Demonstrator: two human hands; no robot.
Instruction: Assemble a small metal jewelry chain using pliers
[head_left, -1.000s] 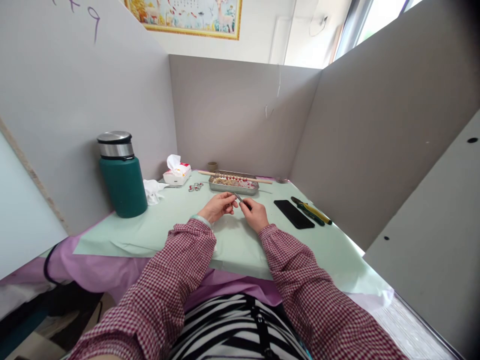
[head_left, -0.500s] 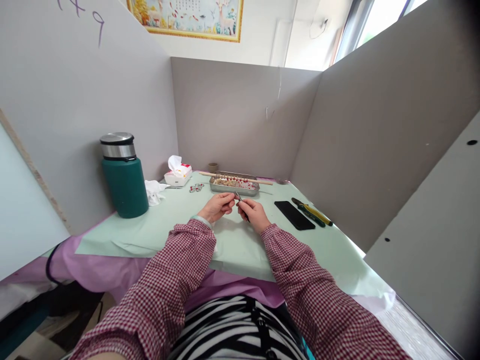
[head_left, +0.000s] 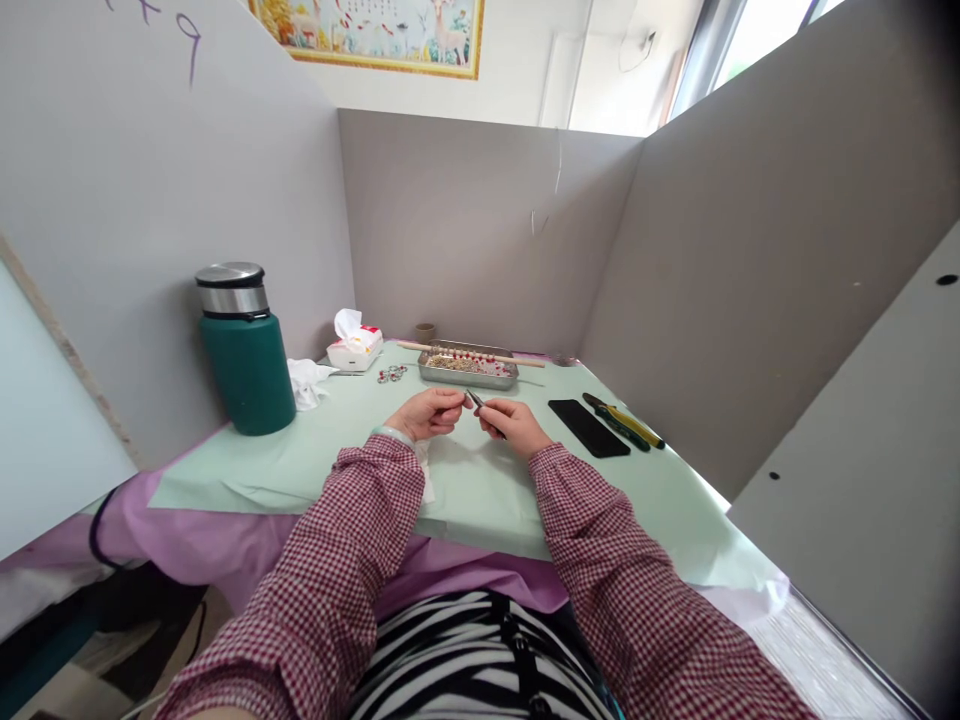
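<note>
Grey partition boards, matte and flat, are set up on three sides. The worktop point(head_left: 300, 460) is covered with a smooth pale-green sheet, laid over a pinkish-purple cloth that hangs off the front edge.

Stuff around the back:
- A round dark-green flask point(head_left: 246, 370) with a brushed steel lid is parked at the left.
- A tissue box point(head_left: 354, 350) and a crumpled tissue point(head_left: 306, 382) are just beside it.
- A shallow shiny steel tray point(head_left: 466, 372) full of tiny bits is sat at the far side, with a thin wooden stick point(head_left: 469, 354) laid across it.
- A flat black phone point(head_left: 588, 428) and green-and-yellow-handled pliers point(head_left: 622, 420) are lying side by side at the right.

Both checked sleeves are angled inward, so the hands nearly meet just in front of the tray. A slim metal tool point(head_left: 475, 400) is gripped in the right hand point(head_left: 514, 428), fingers point(head_left: 493, 410) curled tight round its handle, with its tip pointed left. The left hand point(head_left: 424, 414) is turned knuckles up, its fingers pinched closed right at that tip. Whatever is pinched there is too small to be made out.
</note>
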